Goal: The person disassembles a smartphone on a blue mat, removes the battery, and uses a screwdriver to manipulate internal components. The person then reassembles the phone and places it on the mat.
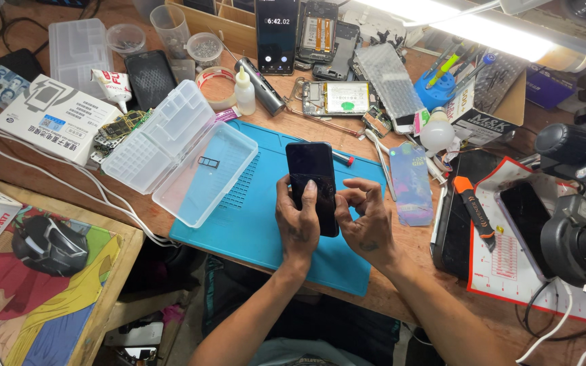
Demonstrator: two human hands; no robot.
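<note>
Over the blue mat (259, 224) at the tabletop's near edge: one dark smartphone (312, 183), upright. My left hand (298, 220) is wrapped round its lower half, thumb on the glass; my right hand (367, 224) pinches at its right edge, fingers curled. Likely light, rigid, slick, fragile glass; best gripped by the side edges. Clear compartment box (184, 152) lies open toward the left.

bench: brown wood workbench (401, 285), cluttered
centre: blue mat (252, 224) flat on bench
on mat: open clear plastic box (178, 152), left side
back: opened phone (337, 98), small white bottle (244, 91), tape roll (213, 85)
left: white carton (55, 118)
right: red-edged white mat (510, 264), microscope (578, 203), orange-tipped knife (475, 211)
</note>
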